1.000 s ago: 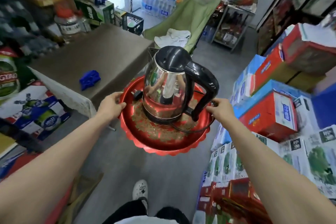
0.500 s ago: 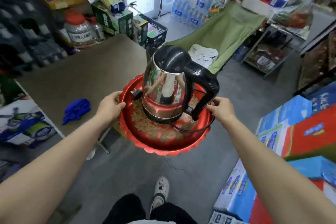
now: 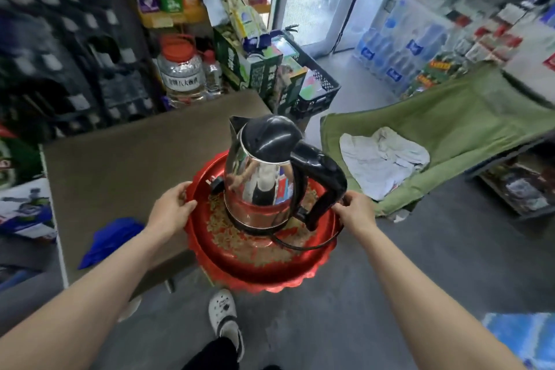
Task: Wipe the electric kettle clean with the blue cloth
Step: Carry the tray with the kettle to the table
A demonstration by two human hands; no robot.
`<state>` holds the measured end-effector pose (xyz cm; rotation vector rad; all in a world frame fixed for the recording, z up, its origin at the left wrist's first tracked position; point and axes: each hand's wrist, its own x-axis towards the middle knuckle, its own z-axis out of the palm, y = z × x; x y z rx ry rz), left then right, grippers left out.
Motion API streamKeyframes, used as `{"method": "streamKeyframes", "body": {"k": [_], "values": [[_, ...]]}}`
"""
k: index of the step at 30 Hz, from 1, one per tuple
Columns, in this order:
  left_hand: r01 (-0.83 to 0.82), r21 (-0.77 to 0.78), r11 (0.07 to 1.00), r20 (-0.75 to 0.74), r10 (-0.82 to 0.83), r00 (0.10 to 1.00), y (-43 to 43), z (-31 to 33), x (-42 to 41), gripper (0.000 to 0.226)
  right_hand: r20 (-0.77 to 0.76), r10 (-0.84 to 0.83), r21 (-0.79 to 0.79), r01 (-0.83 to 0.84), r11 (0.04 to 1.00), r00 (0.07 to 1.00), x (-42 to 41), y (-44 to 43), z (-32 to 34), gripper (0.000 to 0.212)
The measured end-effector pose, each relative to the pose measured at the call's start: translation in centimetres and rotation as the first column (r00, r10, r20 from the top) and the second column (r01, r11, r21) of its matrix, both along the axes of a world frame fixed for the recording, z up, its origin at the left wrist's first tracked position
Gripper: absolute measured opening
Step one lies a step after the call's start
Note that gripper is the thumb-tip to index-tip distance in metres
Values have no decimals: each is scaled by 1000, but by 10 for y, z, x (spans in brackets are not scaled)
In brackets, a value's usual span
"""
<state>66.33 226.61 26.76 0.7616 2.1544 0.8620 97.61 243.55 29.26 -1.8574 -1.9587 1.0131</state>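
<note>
Either side of the red tray (image 3: 255,278), the left hand (image 3: 171,212) and right hand (image 3: 356,212) curl round its rim, holding it at the brown table's (image 3: 120,165) near corner. Between them the electric kettle (image 3: 261,186) stands upright on the tray, black handle toward the right hand, plug (image 3: 216,185) and cord lying beside it. Just left of the left forearm, the blue cloth (image 3: 111,242) lies crumpled on the table, so the left hand looks nearer to it.
</note>
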Motion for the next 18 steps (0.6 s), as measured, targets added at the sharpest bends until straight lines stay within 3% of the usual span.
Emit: {"method": "streamKeyframes", "body": {"k": [10, 15, 18], "values": [[-157, -56, 986, -8, 157, 988, 103, -53, -87, 49, 25, 166, -26, -165, 986, 986, -116, 153, -44, 19], [-282, -59, 958, 5, 282, 959, 146, -95, -120, 52, 3, 244, -55, -243, 968, 970, -179, 229, -89, 33], [-340, -62, 938, 5, 341, 940, 168, -127, -136, 55, 24, 309, -64, -307, 950, 951, -208, 268, -121, 17]]}}
